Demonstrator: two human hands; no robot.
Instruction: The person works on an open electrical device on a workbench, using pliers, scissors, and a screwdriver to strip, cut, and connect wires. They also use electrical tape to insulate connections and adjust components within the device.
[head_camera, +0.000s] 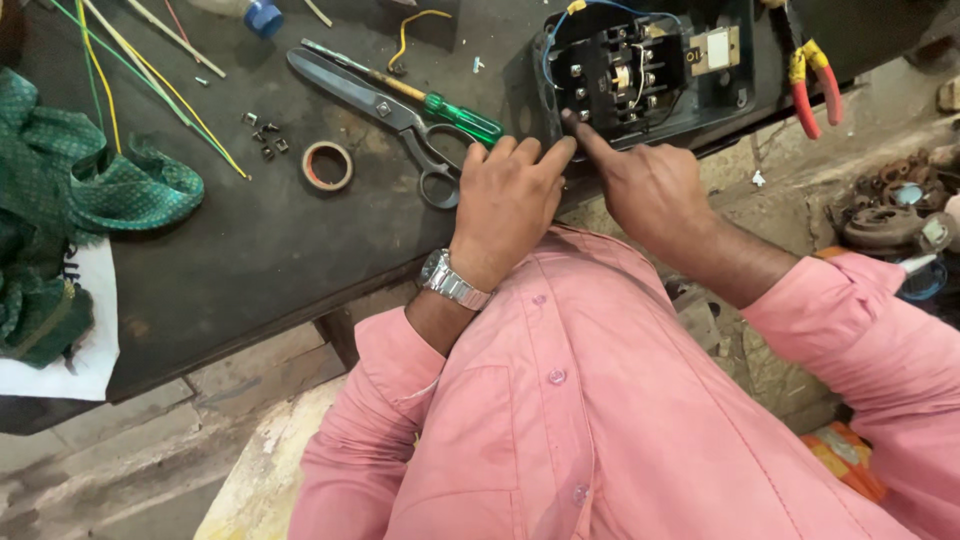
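Note:
A black electrical switch box with wired terminals lies open on the dark workbench. My right hand points its index finger at the box's lower left corner and touches it. My left hand, a metal watch on its wrist, rests flat on the bench edge beside it, its fingertips at the same corner of the box. Neither hand holds anything. Large scissors and a green-handled screwdriver lie just left of my left hand.
A tape roll and several small screws lie mid-bench. Green cloth over white paper sits at the left. Loose coloured wires run at the back left. Red-handled pliers lie right of the box. Metal parts sit on the floor.

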